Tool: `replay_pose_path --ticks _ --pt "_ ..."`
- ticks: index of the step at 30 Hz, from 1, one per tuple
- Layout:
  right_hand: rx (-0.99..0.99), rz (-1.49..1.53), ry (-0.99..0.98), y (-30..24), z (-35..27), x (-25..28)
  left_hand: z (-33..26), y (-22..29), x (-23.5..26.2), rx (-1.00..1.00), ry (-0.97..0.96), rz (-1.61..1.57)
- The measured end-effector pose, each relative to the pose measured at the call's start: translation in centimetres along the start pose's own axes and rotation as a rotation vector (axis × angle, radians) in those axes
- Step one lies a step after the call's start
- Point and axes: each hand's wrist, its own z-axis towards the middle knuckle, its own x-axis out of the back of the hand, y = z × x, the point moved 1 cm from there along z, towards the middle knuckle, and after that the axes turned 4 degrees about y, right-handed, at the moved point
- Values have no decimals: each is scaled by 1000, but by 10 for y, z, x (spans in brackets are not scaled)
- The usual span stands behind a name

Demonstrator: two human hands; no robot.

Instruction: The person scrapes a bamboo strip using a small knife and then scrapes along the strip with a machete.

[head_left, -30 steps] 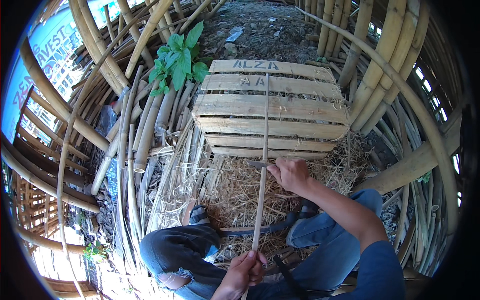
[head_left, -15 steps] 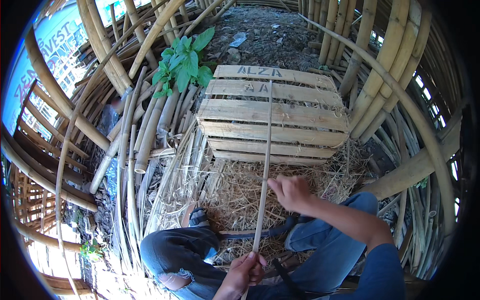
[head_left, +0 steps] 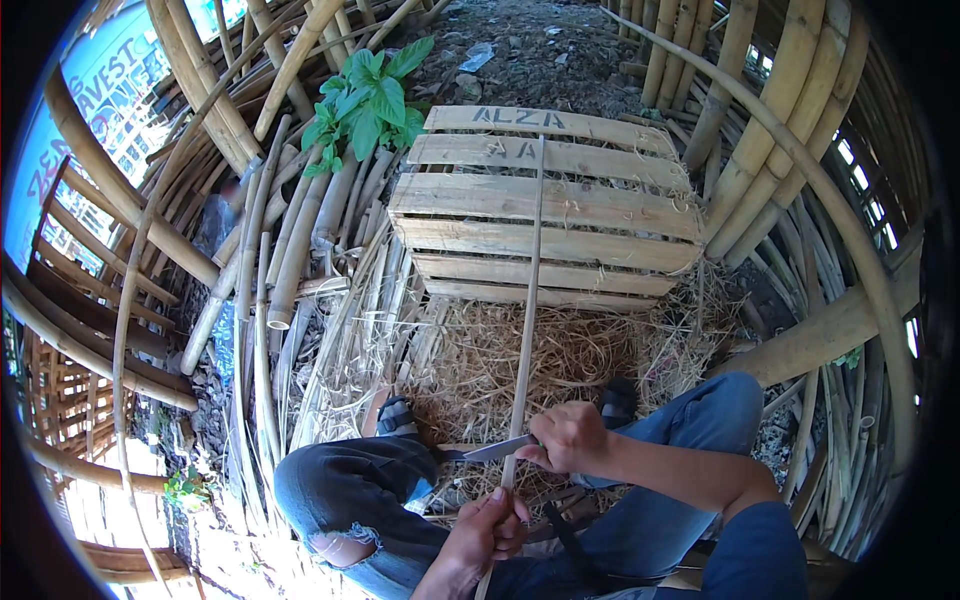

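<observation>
A long, thin bamboo strip (head_left: 531,300) runs from my lap up over the front of a slatted wooden crate (head_left: 545,200). Low between my knees, my left hand (head_left: 486,530) is closed around the strip's near part. My right hand (head_left: 572,438) grips a knife (head_left: 500,448), its fingers hiding the handle. The blade points left and crosses the strip just above my left hand, seemingly touching it. Pale shavings (head_left: 540,350) lie heaped on the ground between my feet and the crate.
Bamboo poles and split lengths (head_left: 290,260) lie stacked on the left, near a leafy green plant (head_left: 365,105). More thin strips (head_left: 800,300) and thick upright poles (head_left: 780,130) stand at the right. Another bamboo pole (head_left: 820,330) slants beside my right knee.
My right hand has drawn the knife down along the strip toward my left hand. My left hand still holds the strip at nearly the same place. The view has tilted slightly.
</observation>
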Motion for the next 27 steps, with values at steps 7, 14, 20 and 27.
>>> replay_pose_path --ticks 7,14,20,27 --pt "-67 -106 34 29 14 -3 1 0 1 9 31 9" --pt "-226 -132 56 71 25 -12 -1 3 1 -17 4 18" --pt "-152 -252 102 113 38 -19 1 4 2 -54 22 71" --pt "-155 -262 175 115 38 -22 3 4 2 -58 46 90"
